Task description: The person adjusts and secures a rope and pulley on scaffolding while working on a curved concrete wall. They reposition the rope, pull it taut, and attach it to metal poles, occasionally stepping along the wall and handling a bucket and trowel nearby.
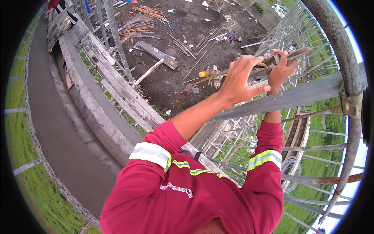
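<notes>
My left hand (243,81) reaches up and right, back of the hand toward me, thumb held well apart from the fingers. Its fingertips are beside a rope (212,76) that runs in from the left to a weathered wooden piece (300,52). My right hand (279,73) is curled around the lashing where rope and wood meet; which strands it grips is partly hidden. Just below both hands, a thick grey metal pole (288,99) slants across, my right forearm passing behind it.
A rusty curved pipe with a clamp (352,102) stands at the right. Wooden planks (113,85) and a wet concrete channel (64,128) run along the left. Far below lie lumber piles (150,13), a board (156,54) and a person (233,37). Scaffold poles fill the right side.
</notes>
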The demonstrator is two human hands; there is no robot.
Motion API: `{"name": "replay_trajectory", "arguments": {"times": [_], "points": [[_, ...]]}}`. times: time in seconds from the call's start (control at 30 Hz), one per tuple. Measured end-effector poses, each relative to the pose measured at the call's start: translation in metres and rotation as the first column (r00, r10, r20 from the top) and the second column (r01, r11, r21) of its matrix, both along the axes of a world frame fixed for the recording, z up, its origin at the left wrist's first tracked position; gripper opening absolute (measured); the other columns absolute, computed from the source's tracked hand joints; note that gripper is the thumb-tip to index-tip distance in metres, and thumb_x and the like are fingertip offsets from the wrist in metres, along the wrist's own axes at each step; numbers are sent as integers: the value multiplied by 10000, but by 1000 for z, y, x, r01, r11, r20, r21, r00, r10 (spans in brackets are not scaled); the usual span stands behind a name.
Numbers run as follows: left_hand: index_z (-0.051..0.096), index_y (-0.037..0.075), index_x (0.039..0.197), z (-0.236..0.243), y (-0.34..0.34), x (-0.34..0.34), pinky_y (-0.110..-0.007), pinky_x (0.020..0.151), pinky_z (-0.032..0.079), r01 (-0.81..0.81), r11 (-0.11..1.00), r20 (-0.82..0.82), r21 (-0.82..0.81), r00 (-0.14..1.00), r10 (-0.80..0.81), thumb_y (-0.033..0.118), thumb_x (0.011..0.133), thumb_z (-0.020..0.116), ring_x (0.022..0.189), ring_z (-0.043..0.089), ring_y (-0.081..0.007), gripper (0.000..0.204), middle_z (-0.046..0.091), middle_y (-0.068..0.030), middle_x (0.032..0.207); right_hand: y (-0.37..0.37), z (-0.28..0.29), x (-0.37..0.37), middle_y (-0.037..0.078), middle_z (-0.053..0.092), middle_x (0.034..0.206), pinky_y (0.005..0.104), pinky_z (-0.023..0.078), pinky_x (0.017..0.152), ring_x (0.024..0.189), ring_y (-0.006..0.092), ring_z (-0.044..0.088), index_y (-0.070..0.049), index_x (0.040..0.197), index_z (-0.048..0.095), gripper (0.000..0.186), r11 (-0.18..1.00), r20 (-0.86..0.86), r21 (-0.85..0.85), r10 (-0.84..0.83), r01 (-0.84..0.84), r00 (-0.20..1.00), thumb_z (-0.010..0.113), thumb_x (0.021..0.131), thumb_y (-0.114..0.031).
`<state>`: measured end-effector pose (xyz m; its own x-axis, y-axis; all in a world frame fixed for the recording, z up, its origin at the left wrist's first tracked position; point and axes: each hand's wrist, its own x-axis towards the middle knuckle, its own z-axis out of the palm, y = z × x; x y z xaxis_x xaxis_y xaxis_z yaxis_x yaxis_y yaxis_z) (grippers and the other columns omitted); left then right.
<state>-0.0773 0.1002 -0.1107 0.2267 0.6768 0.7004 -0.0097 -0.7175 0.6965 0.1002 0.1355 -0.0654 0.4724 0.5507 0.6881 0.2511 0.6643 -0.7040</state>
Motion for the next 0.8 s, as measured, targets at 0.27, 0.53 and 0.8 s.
{"name": "replay_trajectory", "arguments": {"times": [0.27,0.53,0.8], "points": [[534,85,1432,-64,8,-9,-434,971,528,184,885,-133,-428,956,-263,347,742,869,1114,696,-345,811,707,-214,1216,-20,-2,-12,171,691,1009,358,613,684,781,203,689,-45,1262,415,229,930,55,-169,339,-326,939,497,1078,-154],[566,14,1389,-116,-20,-38,-471,995,508,-131,944,-126,-304,987,97,306,790,824,1137,668,-414,714,677,-259,1254,-27,-41,-11,182,676,1173,451,558,984,1133,315,669,-76,1332,413,261,664,-116,-420,637,-619,762,478,1097,-169],[570,-13,1374,-133,-52,-72,-336,1004,485,203,707,144,-678,979,-143,141,816,816,1107,661,-185,629,708,-132,1233,-37,-59,-20,201,618,1370,433,502,1057,1247,251,610,-52,1413,443,417,377,-298,-590,720,-714,626,597,1043,-167]]}}
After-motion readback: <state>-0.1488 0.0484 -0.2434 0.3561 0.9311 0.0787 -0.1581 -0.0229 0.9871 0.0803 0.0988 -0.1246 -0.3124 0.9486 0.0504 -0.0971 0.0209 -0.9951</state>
